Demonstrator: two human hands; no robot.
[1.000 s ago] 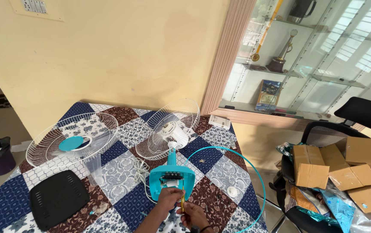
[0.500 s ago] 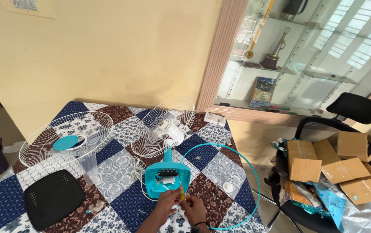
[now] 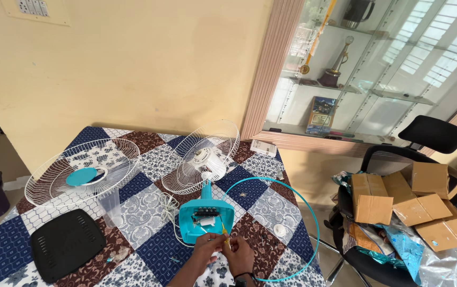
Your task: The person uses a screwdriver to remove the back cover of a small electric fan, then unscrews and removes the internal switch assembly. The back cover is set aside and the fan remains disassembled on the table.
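Our left hand (image 3: 207,248) and right hand (image 3: 239,254) meet, pinching a yellow screwdriver (image 3: 223,231) at the open teal fan base (image 3: 205,219), six o'clock on the table (image 3: 263,199); rear grille (image 3: 201,157) at twelve.

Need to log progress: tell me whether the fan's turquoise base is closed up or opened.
Opened. The turquoise base lies with its underside exposed, wiring visible inside, and the black cover plate sits apart on the table.
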